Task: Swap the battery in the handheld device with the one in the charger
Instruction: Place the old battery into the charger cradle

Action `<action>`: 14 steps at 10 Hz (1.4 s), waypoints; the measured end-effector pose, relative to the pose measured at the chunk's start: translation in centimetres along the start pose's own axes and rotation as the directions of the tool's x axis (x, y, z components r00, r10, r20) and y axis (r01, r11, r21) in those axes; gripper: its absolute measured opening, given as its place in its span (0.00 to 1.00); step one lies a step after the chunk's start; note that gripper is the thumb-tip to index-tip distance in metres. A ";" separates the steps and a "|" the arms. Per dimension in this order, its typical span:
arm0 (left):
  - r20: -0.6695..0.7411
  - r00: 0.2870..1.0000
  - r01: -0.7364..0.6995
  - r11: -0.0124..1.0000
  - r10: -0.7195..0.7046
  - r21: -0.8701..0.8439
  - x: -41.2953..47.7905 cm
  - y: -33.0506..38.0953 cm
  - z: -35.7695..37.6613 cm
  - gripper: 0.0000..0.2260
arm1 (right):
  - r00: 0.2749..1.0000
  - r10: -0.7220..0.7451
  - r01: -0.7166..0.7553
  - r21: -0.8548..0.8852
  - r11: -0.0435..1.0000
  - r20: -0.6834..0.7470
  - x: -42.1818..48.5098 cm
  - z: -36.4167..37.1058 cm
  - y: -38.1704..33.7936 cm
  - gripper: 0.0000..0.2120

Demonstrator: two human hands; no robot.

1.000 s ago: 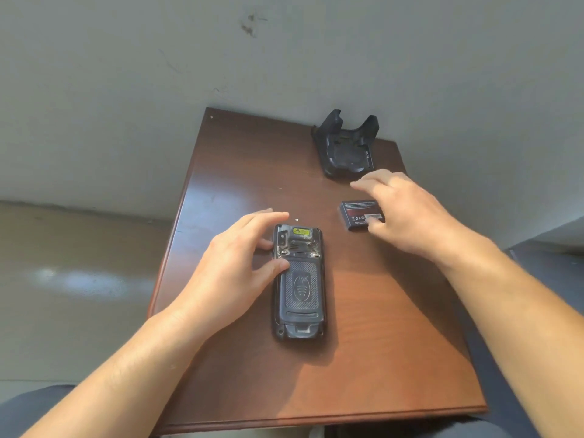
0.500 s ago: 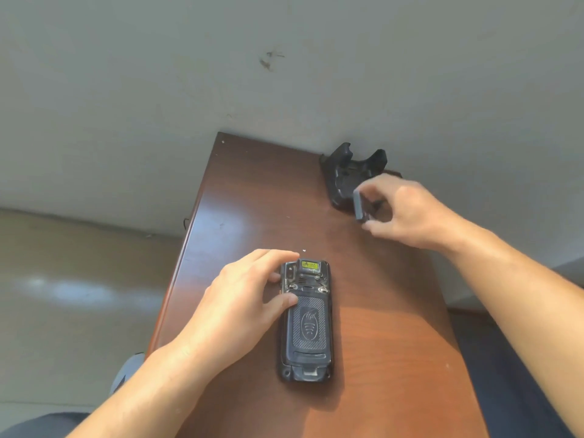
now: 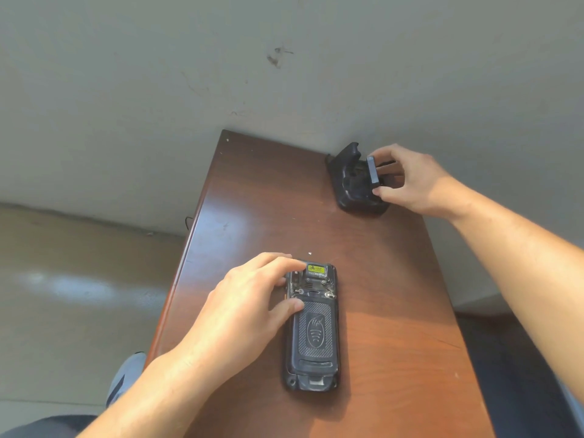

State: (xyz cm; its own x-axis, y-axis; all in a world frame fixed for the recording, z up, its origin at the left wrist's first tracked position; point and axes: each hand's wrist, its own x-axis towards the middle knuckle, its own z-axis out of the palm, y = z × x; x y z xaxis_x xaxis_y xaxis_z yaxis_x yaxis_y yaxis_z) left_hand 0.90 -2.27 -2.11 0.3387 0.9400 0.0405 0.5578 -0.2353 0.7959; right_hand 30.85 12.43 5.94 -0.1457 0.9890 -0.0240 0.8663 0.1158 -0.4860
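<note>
A black handheld device [image 3: 313, 327] lies face down on the brown wooden table [image 3: 252, 200], its textured battery cover towards me. My left hand [image 3: 246, 314] rests on the device's upper left side, fingers across its top and thumb on the cover's edge. At the table's far right corner stands the black charger cradle [image 3: 352, 184]. My right hand [image 3: 410, 181] pinches a dark flat battery [image 3: 373, 173] on edge, held over the cradle's right side. Whether the battery touches the cradle I cannot tell.
A grey wall runs behind the table, close to the charger. The floor lies below the table's left edge. A small white speck [image 3: 310, 253] sits just beyond the device.
My right hand picked the battery up off the table and carried it away from me to the charger cradle. My left hand stayed on the device.
</note>
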 end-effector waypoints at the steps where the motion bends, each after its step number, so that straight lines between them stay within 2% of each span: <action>1: 0.003 1.000 0.003 1.000 -0.003 -0.010 0.0 0.0 0.0 0.21 | 1.000 -0.006 0.007 -0.095 0.995 0.008 0.3 0.2 -0.5 0.23; 2: 0.007 1.000 0.001 1.000 -0.001 -0.007 0.0 -0.1 0.0 0.21 | 0.998 -0.019 0.034 -0.300 0.953 0.052 0.8 0.8 -0.9 0.24; 3: 0.008 1.000 0.006 1.000 -0.005 -0.017 0.1 -0.1 0.0 0.21 | 0.996 -0.021 0.057 -0.429 0.901 0.086 1.0 1.7 -1.0 0.27; 5: 0.010 1.000 0.002 1.000 -0.001 -0.013 0.1 0.0 0.0 0.21 | 0.999 -0.003 0.023 -0.494 0.869 0.042 1.3 2.8 -1.0 0.29; 7: 0.011 1.000 0.005 1.000 -0.004 -0.018 0.0 0.1 -0.1 0.21 | 0.999 -0.015 0.027 -0.398 0.917 0.032 1.1 2.7 -0.6 0.30; 10: 0.017 1.000 0.009 1.000 -0.009 -0.015 0.1 0.2 0.0 0.20 | 0.998 -0.027 0.048 -0.397 0.917 0.059 1.5 2.3 -0.4 0.29; 12: 0.021 1.000 0.009 1.000 -0.008 -0.014 0.1 0.2 -0.1 0.21 | 0.999 -0.024 0.035 -0.246 0.969 0.048 0.7 1.5 0.5 0.35; 14: 0.020 1.000 0.001 1.000 -0.001 0.000 0.1 0.2 -0.1 0.20 | 1.000 -0.013 0.015 -0.137 0.990 0.015 0.3 1.2 2.1 0.30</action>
State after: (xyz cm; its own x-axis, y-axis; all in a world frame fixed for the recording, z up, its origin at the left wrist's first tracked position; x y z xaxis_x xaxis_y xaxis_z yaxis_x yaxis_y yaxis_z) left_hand 0.96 -2.22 -1.83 0.3530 0.9352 0.0272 0.5580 -0.2338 0.7962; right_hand 32.07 12.86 3.87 -0.1645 0.9859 -0.0310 0.9213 0.1423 -0.3618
